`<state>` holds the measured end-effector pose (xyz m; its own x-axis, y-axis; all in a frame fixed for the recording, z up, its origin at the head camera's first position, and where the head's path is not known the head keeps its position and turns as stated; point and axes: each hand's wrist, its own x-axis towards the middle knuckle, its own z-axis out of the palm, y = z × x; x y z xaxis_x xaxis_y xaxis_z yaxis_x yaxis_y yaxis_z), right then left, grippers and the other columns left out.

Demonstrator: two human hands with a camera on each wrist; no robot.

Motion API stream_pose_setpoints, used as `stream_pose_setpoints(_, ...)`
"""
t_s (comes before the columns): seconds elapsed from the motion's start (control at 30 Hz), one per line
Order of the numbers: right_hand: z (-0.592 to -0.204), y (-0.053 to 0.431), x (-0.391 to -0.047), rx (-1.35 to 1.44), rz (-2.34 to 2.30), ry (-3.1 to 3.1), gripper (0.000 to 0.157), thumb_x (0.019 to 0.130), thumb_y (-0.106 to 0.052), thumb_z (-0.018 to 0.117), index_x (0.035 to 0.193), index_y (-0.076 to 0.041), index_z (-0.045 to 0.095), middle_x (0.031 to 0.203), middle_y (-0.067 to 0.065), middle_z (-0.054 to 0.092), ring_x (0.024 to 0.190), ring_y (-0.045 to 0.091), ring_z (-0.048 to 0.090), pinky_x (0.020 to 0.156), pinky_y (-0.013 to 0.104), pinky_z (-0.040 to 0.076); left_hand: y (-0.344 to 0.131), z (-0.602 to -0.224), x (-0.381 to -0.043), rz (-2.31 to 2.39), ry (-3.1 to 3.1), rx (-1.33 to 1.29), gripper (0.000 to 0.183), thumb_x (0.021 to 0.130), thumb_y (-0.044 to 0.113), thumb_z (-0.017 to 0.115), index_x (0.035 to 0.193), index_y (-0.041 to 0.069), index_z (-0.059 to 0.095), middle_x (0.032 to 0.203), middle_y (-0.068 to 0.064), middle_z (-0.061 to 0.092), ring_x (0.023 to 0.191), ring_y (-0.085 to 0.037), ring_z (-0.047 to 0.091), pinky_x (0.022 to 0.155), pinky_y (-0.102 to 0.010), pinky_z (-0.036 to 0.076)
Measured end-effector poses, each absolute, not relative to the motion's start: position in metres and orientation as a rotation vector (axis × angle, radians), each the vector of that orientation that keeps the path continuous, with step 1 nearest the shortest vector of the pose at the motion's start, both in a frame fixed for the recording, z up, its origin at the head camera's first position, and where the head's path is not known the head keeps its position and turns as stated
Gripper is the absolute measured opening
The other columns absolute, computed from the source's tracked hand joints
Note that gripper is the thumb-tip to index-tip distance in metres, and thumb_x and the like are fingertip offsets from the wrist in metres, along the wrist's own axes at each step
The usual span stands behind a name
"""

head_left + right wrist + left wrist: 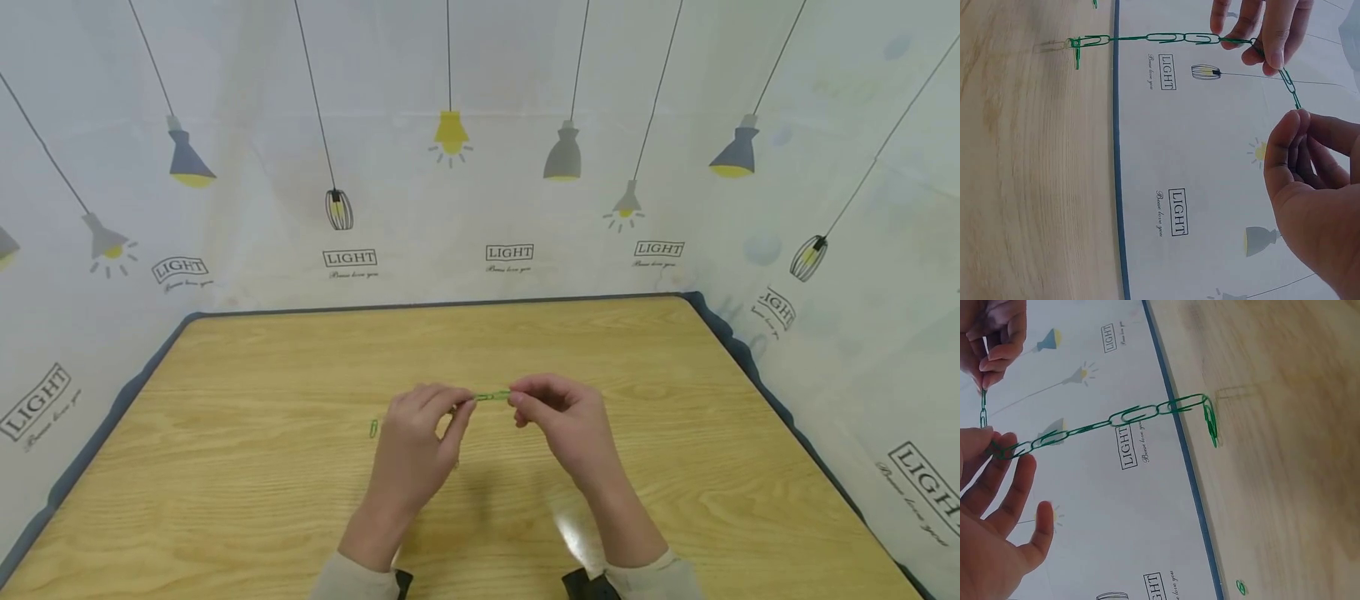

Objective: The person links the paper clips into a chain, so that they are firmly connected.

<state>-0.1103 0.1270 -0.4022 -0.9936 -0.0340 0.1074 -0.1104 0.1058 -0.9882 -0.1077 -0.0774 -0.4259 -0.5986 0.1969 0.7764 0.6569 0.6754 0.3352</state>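
Both hands are raised over the wooden table, with a short green stretch of linked paper clips point(492, 396) between them in the head view. My left hand point(420, 446) pinches the chain between thumb and fingers, its other fingers spread in the left wrist view. From there the paper clip chain point(1135, 414) hangs down, and its lower clips bunch at the tabletop. On the right, my right hand point(573, 429) pinches the end paper clip with thumb and fingertips, which hide part of it. A single loose paper clip point(373, 428) lies left of my left hand.
The wooden table point(262, 500) has a dark blue border point(420, 306) along its back and sides. Behind it stands a pale backdrop point(405, 75) printed with hanging lamps and the word LIGHT. A bright reflection shows on the wood near my right forearm.
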Motion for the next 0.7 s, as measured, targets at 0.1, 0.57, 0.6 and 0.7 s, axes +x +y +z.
stream_pose_setpoints(0.1, -0.401, 0.1274, -0.1098, 0.178, 2.048, -2.282, 0.012, 0.097, -0.008, 0.077, 0.105, 0.001, 0.077, 0.089, 0.001, 0.073, 0.079, 0.015, 0.07, 0.077, 0.028, 0.063, -0.0775, -0.4257, -0.1066, -0.842, -2.2, -0.684, 0.007, 0.093, 0.008, 0.082, 0.1, 0.008, 0.08, 0.093, -0.003, 0.081, 0.086, -0.017, 0.075, 0.081, -0.044, 0.062)
stream_pose_setpoints(0.57, -0.3995, 0.1244, -0.1089, 0.365, 2.053, -2.229, 0.011, 0.098, -0.004, 0.075, 0.106, 0.004, 0.077, 0.089, -0.006, 0.075, 0.079, 0.012, 0.071, 0.08, 0.031, 0.065, -0.0683, -0.4175, -0.1061, -1.257, -2.223, -0.735, 0.019, 0.103, 0.016, 0.071, 0.117, 0.005, 0.078, 0.11, -0.007, 0.081, 0.104, -0.021, 0.076, 0.095, -0.046, 0.063)
stream_pose_setpoints(0.6, -0.399, 0.124, -0.1087, 0.371, 2.056, -2.227, 0.011, 0.098, -0.003, 0.075, 0.106, 0.004, 0.077, 0.088, -0.007, 0.075, 0.079, 0.011, 0.071, 0.08, 0.031, 0.065, -0.0679, -0.417, -0.1061, -1.267, -2.226, -0.735, 0.017, 0.104, 0.015, 0.071, 0.116, 0.006, 0.078, 0.109, -0.006, 0.081, 0.104, -0.021, 0.076, 0.095, -0.046, 0.063)
stream_pose_setpoints(0.7, -0.3977, 0.1232, -0.1085, 0.37, 2.046, -2.238, 0.01, 0.098, -0.003, 0.075, 0.105, 0.004, 0.077, 0.088, -0.005, 0.074, 0.078, 0.012, 0.071, 0.079, 0.031, 0.065, -0.0678, -0.4161, -0.1058, -1.267, -2.233, -0.723, 0.013, 0.103, 0.013, 0.071, 0.112, 0.007, 0.079, 0.104, -0.005, 0.081, 0.101, -0.019, 0.076, 0.093, -0.044, 0.063)
